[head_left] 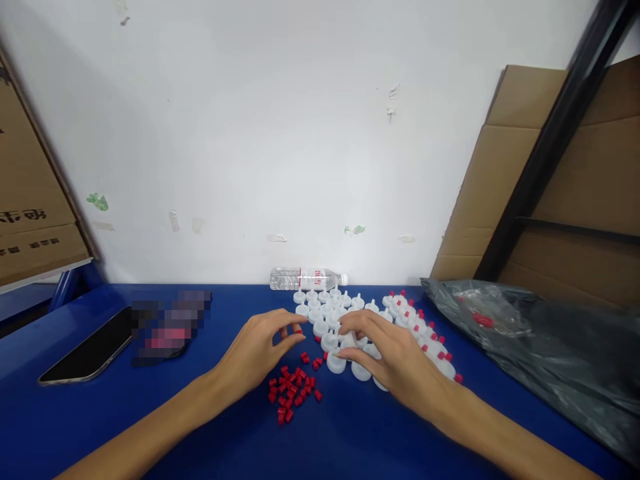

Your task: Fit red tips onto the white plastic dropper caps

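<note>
My left hand (265, 341) pinches a small red cap (298, 331) between thumb and fingers. To its right, my right hand (387, 343) curls its thumb and fingers around a white plastic nozzle cap (349, 340), partly hidden by the fingers. Under and behind that hand stand several more white nozzle caps (336, 361), wide at the base with a thin spout on top. A loose pile of red caps (293, 387) lies on the blue table (220, 427) between my forearms. On the right, several white nozzle caps (400, 307) carry red caps on their spouts.
A clear water bottle (285, 279) lies against the wall. Left on the table are a black phone (87, 348) and a blurred-out item (175, 327). A dark plastic bag (545, 360) with a clear bag (493, 313) on it covers the right side. Cardboard (500, 180) leans behind.
</note>
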{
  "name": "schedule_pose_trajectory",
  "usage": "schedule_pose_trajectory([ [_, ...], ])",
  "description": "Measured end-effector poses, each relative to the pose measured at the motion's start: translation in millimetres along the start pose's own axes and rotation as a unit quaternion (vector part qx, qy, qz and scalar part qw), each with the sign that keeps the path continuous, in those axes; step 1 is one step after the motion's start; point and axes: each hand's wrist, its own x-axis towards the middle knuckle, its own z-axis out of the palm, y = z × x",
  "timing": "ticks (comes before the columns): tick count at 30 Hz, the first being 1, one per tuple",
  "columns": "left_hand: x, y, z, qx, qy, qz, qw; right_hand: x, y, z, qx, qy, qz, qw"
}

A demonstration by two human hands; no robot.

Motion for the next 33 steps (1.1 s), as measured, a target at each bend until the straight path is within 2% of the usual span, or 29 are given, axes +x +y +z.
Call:
schedule_pose_trajectory([
  [4, -5.0, 13.2, 4.7, -0.018, 0.021, 0.070, 0.997, -1.5, -5.6, 2.0, 0.019, -0.005, -0.003, 1.000],
  [12, -13.3, 32.4, 9.7, -0.041, 0.049, 0.141, 0.988, -6.9, -10.3, 5.0, 0.008, 0.022, -0.061, 0.998],
  [16, -14.6, 36.9, 7.1, -0.051, 0.061, 0.146, 0.986, -7.1, -14.3, 4.9, 0.075, 0.046, -0.056, 0.995],
  [22, -15.7, 29.7, 9.1, -0.037, 0.067, 0.147, 0.986, -6.0, -17.7, 7.6, 0.141, 0.078, -0.023, 0.987],
  [27, -16.8, 29.2, 13.6, -0.047, 0.029, 0.132, 0.990, -5.4, -19.8, 10.1, 0.141, 0.097, -0.031, 0.985],
  [33, -19.9, 42.4, 10.6, -0.124, -0.022, 0.096, 0.987, -9.0, -22.5, 8.6, 0.109, 0.093, -0.078, 0.987],
])
